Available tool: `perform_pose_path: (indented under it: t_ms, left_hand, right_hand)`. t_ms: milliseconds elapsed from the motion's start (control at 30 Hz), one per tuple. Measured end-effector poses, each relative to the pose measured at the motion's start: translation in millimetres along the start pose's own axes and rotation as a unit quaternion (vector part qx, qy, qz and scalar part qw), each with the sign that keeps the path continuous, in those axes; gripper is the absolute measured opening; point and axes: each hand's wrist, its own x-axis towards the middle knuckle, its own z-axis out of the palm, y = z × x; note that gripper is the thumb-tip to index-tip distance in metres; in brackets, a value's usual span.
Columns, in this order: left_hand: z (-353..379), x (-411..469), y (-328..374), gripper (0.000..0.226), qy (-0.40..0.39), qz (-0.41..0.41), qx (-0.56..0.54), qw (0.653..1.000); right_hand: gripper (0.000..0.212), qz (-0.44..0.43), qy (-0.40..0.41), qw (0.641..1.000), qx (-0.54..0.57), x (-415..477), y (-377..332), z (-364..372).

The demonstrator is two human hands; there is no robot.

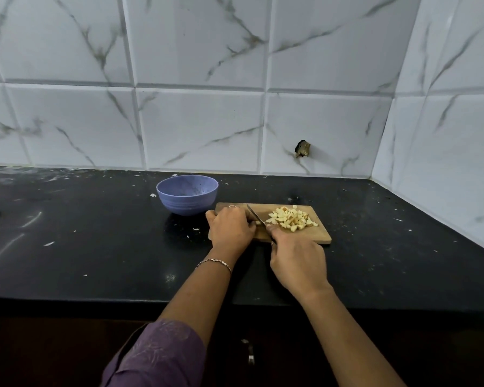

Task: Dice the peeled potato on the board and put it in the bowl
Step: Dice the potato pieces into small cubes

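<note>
The right hand [296, 258] is clamped round the handle of the knife [257, 215], whose blade runs away from the person across the board [320, 237], its tip toward the far edge. The left hand [231, 227] lies knuckles-up on the board's left end, fingers bent down beside the blade. A small pale scrap of potato [258, 222] shows at the fingertips, right against the blade, but the hand hides too much to tell whether it pins that scrap or merely rests there.

On the other side of the blade lies the diced potato [291, 217] — a loose heap of small pale cubes on the right half of the board, none of it off the wood as far as can be seen. No large uncut piece is in view, so the dicing looks nearly finished, with perhaps a last cut or two on whatever sits under the left fingers.

The second part is not yet begun: the blue bowl [187, 194] stands on the dark surface [95, 233] just beyond the board's left corner, and what shows of its inside holds no potato. The whole heap has to be moved there — a short carry.
</note>
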Motion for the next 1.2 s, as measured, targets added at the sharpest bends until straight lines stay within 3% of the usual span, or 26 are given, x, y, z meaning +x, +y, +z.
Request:
perform_pose_path:
  t_ms: [333, 867, 1100, 1200]
  left_hand:
    - [-1, -3, 2, 0.022, 0.008, -0.006, -0.001, 1.000]
    - [-9, -11, 6, 0.021, -0.017, -0.012, -0.014, 1.000]
    - [-5, -12, 8, 0.029, -0.067, 0.087, -0.032, 0.993]
    - [-3, -12, 8, 0.032, -0.071, 0.092, -0.037, 0.993]
  right_hand:
    - [0.045, 0.035, 0.021, 0.999, 0.019, -3, 0, -1]
    - [0.043, -0.016, 0.000, 1.000, 0.014, -1, -3, -1]
    - [0.042, 0.035, 0.028, 0.999, -0.015, -4, -1, 1]
    - [0.045, 0.065, 0.048, 0.997, 0.015, -5, 1, 2]
